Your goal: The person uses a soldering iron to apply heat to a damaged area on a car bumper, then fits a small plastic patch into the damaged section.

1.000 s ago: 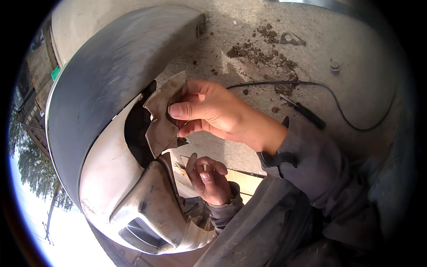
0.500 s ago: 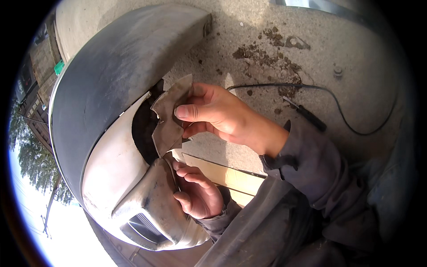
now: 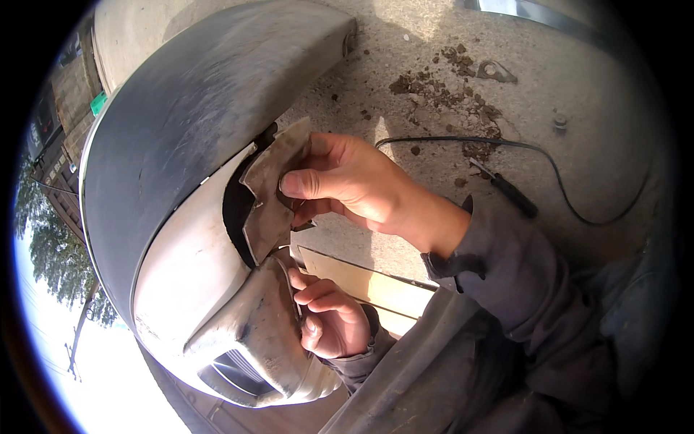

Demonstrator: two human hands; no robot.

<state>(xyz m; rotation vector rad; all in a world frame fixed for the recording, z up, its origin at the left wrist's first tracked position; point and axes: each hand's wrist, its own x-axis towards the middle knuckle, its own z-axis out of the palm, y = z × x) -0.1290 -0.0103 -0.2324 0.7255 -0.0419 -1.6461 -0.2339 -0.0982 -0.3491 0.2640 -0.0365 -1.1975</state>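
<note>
A large rounded vehicle shell (image 3: 202, 246), looking like a worn bumper, fills the left. Its upper part is dark grey, its lower part scuffed off-white, with a slatted recess near the bottom. My right hand (image 3: 376, 192) pinches a thin grey-brown piece with jagged edges (image 3: 271, 192), thumb on the near face and fingers behind. This piece stands over a dark opening (image 3: 235, 213) in the shell and partly covers it. Below it, my left hand (image 3: 332, 322) is closed, its curled fingers at the shell's inner edge; exactly what the fingertips grip is partly hidden.
On the concrete to the right lie crumbled brown dirt (image 3: 434, 87), a small metal bracket (image 3: 495, 71), a dark-handled screwdriver (image 3: 513, 195) and a black cable (image 3: 535, 149). Beneath my hands is a pale flat board (image 3: 369, 278). Grey fabric (image 3: 434, 347) rises at the lower right.
My right hand has tilted the jagged piece slightly, and less of the dark opening shows. The fingers and thumb of my left hand have drawn closer together. The whole view has shifted a little.
</note>
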